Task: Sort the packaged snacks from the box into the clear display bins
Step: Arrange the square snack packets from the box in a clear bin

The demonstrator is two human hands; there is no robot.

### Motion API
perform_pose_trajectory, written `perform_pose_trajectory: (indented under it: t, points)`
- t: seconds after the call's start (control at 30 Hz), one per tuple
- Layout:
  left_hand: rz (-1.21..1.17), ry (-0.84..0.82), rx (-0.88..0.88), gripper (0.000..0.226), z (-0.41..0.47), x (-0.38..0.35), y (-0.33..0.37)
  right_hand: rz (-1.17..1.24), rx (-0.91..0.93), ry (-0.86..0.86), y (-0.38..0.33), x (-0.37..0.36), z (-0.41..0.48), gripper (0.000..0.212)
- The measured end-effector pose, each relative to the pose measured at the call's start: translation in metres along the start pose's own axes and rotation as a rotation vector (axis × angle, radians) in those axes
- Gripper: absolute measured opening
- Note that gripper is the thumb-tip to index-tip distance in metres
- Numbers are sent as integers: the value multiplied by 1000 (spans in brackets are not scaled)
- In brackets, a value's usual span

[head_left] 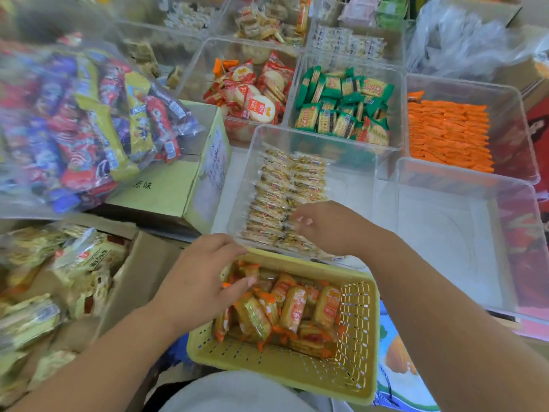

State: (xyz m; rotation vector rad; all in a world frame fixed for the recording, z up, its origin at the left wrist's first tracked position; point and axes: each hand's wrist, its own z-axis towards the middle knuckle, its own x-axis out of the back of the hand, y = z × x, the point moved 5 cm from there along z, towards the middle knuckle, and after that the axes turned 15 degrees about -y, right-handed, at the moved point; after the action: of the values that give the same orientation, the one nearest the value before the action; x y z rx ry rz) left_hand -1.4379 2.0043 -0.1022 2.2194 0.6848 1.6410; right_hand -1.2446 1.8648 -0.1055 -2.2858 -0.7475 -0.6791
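With the basket (282, 370) just beside the bin (350, 179) to shorten our reach, our left hand (205, 281) curls round orange packets (294, 307) inside it, while our right hand (323, 224), fingers bent, rests on the bin's neat rows (285, 185); whether it holds a packet we cannot tell.

Ten o'clock: clear plastic bag of multicoloured snack packets (77, 123), blurred, cropped left. Eight o'clock: brown cardboard box (139, 263), pale packets (89, 260) blurred; we cannot read labels.
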Motion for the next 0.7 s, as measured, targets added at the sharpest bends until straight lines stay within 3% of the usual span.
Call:
perform_pose_trajectory:
  t: [0.17,0.27,0.4,0.5,0.57,0.7]
  points:
    - [-31,301,130,41,-100,24,-33,109,302,150,-117,-39,2,33]
    - [-86,329,333,41,-161,20,-80,97,406,106,-194,-78,15,33]
    - [-143,248,583,45,-234,14,-154,-48,513,132,-288,-126,27,32]
    - [-132,184,732,58,-283,18,-212,-304,370,163,-333,-157,38,41]
    - [-108,122,793,69,-307,26,-256,-413,330,89,-352,-177,46,49]
    - [-70,-248,880,110,-321,28,-326,-584,193,43,-362,-197,55,65]
